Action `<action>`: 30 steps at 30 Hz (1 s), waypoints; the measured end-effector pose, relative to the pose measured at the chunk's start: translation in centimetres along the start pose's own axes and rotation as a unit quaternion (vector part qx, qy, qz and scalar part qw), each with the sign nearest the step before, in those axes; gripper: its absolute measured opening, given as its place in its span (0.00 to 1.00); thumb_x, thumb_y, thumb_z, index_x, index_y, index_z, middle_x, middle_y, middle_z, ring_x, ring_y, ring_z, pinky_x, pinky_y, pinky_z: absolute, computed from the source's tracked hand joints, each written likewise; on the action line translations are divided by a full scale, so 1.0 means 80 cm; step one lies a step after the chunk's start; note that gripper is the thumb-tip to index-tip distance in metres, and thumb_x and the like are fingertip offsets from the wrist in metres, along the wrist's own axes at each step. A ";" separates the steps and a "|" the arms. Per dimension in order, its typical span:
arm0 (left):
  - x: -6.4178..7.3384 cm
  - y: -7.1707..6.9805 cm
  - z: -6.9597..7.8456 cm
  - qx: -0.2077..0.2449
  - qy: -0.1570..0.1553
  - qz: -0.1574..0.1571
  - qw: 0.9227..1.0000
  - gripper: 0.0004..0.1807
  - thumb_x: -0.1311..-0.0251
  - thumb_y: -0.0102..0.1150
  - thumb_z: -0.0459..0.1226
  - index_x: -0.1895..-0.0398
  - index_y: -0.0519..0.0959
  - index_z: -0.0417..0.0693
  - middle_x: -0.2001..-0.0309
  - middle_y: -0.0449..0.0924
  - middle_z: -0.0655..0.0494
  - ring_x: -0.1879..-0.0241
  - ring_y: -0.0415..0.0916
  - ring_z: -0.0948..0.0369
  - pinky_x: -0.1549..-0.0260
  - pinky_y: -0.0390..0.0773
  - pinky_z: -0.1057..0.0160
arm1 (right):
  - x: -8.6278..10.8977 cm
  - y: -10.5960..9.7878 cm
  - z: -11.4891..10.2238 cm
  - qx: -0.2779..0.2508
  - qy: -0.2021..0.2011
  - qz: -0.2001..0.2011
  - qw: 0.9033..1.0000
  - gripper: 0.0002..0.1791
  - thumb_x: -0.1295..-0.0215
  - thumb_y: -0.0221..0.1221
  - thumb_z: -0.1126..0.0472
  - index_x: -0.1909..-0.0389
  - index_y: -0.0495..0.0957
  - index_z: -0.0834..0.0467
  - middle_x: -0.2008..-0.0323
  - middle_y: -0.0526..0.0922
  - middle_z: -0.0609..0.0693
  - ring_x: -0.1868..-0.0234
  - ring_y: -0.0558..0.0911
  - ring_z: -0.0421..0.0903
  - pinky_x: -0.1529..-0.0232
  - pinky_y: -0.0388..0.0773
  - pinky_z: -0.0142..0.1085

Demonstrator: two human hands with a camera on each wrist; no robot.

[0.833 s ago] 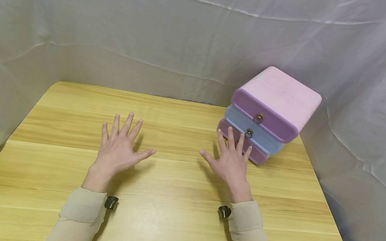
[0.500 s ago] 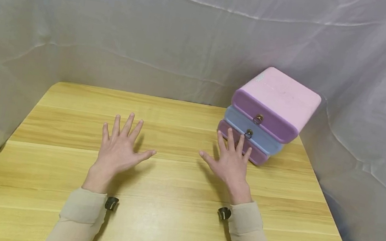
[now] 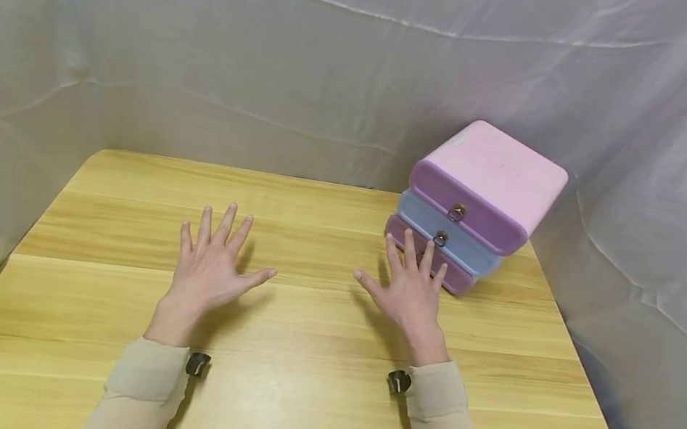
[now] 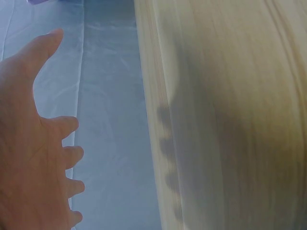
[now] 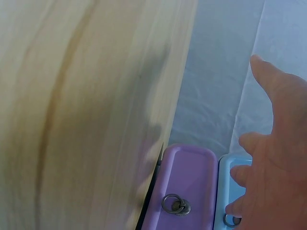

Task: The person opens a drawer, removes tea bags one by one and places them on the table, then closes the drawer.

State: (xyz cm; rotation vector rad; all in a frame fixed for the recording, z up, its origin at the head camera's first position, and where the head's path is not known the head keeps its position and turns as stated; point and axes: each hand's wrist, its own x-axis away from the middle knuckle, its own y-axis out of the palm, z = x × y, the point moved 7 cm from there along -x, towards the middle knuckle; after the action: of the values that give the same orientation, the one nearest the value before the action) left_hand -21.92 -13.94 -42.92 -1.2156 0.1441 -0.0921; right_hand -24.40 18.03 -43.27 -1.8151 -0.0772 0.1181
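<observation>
My left hand (image 3: 208, 272) hovers palm down over the left half of the table, fingers spread and holding nothing. On the right, my right hand (image 3: 409, 293) is spread the same way, also holding nothing. Its fingertips overlap the lower part of a small three-tier drawer box (image 3: 495, 170) in the head view. The box has a pink top, a purple upper drawer (image 3: 466, 206), a light blue middle drawer (image 3: 467, 245) and a purple bottom drawer (image 5: 189, 177). Ring pulls hang on the drawer fronts. In the left wrist view the left hand (image 4: 33, 139) shows bare fingers above the wood.
The wooden table (image 3: 282, 367) has its far edge against a pale grey cloth curtain (image 3: 259, 63), which also hangs along both sides. The drawer box stands at an angle in the far right corner. A small black device (image 3: 399, 380) sits at each cuff.
</observation>
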 end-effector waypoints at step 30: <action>-0.001 0.001 0.002 0.011 -0.001 0.000 1.000 0.59 0.38 0.48 0.76 0.15 0.48 0.51 0.15 0.31 0.46 0.19 0.21 0.36 0.27 0.21 0.27 | 0.003 -0.008 -0.002 0.003 -0.004 0.008 1.000 0.54 0.34 0.48 0.20 0.15 0.49 0.44 0.15 0.39 0.53 0.18 0.33 0.68 0.26 0.34 0.76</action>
State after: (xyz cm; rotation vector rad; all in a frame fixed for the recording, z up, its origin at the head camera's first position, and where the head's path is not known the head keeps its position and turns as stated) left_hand -21.95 -13.78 -42.93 -1.1940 0.1416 -0.0922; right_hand -24.10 18.08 -42.64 -1.8090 -0.0679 0.1376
